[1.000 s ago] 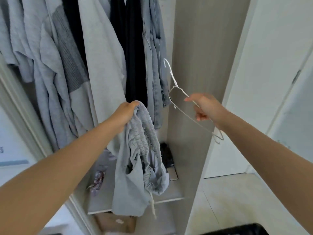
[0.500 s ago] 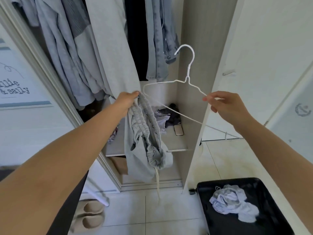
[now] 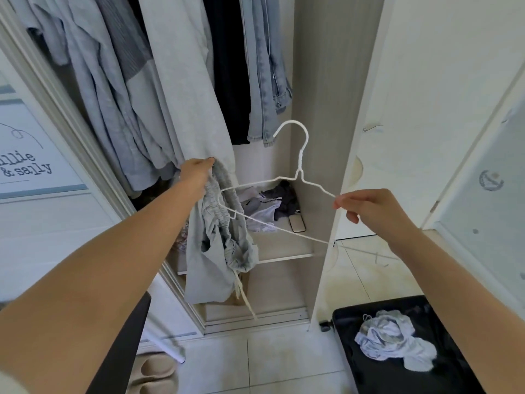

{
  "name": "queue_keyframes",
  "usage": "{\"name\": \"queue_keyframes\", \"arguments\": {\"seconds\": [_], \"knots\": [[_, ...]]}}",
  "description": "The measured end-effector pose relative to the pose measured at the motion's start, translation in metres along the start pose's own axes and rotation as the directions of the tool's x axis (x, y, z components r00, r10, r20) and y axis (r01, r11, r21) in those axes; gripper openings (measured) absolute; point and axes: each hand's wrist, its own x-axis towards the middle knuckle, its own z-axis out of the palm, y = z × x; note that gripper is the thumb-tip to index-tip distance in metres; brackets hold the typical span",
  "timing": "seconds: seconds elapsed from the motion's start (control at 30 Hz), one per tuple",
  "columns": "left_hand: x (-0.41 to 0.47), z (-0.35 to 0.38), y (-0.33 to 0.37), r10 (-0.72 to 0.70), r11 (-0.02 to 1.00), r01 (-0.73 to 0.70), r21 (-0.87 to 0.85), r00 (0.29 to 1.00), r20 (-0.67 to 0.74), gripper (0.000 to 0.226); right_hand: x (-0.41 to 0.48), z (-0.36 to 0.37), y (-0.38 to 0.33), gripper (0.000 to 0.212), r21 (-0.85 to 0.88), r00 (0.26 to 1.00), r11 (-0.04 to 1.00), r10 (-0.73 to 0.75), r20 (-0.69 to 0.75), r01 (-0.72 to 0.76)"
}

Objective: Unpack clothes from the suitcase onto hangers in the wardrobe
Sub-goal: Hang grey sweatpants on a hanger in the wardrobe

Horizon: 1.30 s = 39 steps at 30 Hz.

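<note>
My left hand [image 3: 199, 173] grips the bunched waistband of a pair of light grey drawstring shorts [image 3: 216, 251], which hang down in front of the wardrobe shelf. My right hand [image 3: 366, 207] pinches the right shoulder of a white wire hanger [image 3: 298, 172], held upright with its hook up. The hanger's left end overlaps the shorts. Several grey, black and denim garments [image 3: 176, 81] hang in the open wardrobe above. A black suitcase [image 3: 454, 371] lies open on the floor at lower right, with a crumpled pale garment [image 3: 395, 339] inside.
A wardrobe shelf [image 3: 284, 245] holds small dark and white clothes [image 3: 270, 203] and a phone [image 3: 297, 224]. The wardrobe's side panel [image 3: 321, 137] stands behind the hanger. Beige slippers [image 3: 154, 373] sit on the tiled floor at lower left. A framed print [image 3: 25, 155] hangs on the left.
My view has tilted down, bringing the suitcase and floor into sight. My right hand has turned the hanger from edge-on to upright and facing me, drawing it closer to the shorts.
</note>
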Motion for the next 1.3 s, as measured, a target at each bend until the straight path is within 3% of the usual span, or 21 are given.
{"name": "queue_keyframes", "arguments": {"seconds": [0.1,0.2,0.43,0.63,0.8,0.93,1.03,1.13,1.2,1.23,1.3], "knots": [[-0.002,-0.005,0.000,0.098,0.991,-0.106,0.081,0.990,0.097,0.029,-0.003,0.007,-0.004,0.022,-0.003,1.000,1.000,-0.004,0.001,0.004],[-0.002,-0.016,0.003,0.181,0.971,-0.200,0.127,0.972,0.148,0.017,-0.004,0.010,-0.011,0.022,-0.002,1.000,1.000,-0.010,-0.008,0.010],[0.010,-0.048,0.008,0.241,0.953,-0.267,0.143,0.954,0.178,0.017,0.004,0.015,-0.026,0.021,-0.008,0.997,0.998,-0.070,-0.043,0.070],[-0.013,-0.037,0.032,0.362,0.878,-0.459,0.137,0.822,0.440,0.020,0.013,0.043,-0.037,0.018,0.127,0.999,0.991,-0.028,-0.041,0.033],[-0.038,-0.013,0.056,0.451,0.863,-0.505,-0.002,0.768,0.454,0.018,0.022,0.071,-0.037,0.017,0.220,0.999,0.975,0.028,-0.026,-0.021],[-0.034,-0.017,0.063,0.503,0.720,-0.689,0.082,0.600,0.622,0.036,0.027,0.076,-0.032,0.015,0.383,0.997,0.923,0.054,-0.054,-0.029],[-0.023,-0.031,0.060,0.490,0.463,-0.823,0.327,0.546,0.680,0.050,0.033,0.065,-0.030,0.015,0.421,0.997,0.907,0.006,-0.071,0.025],[-0.020,-0.031,0.056,0.615,0.491,-0.846,0.210,0.507,0.604,0.028,0.041,0.066,-0.026,0.016,0.358,0.994,0.929,-0.076,-0.075,0.098],[-0.023,-0.032,0.054,0.698,0.459,-0.870,0.179,0.477,0.534,0.027,0.052,0.070,-0.019,0.010,0.165,0.964,0.959,-0.202,-0.175,0.231],[-0.024,-0.034,0.051,0.724,0.442,-0.877,0.190,0.473,0.501,0.028,0.056,0.072,-0.013,0.003,0.040,0.931,0.957,-0.271,-0.244,0.288],[-0.020,-0.037,0.045,0.756,0.420,-0.878,0.229,0.479,0.446,0.024,0.055,0.074,-0.006,0.022,-0.159,0.825,0.908,-0.418,-0.380,0.386]]}}
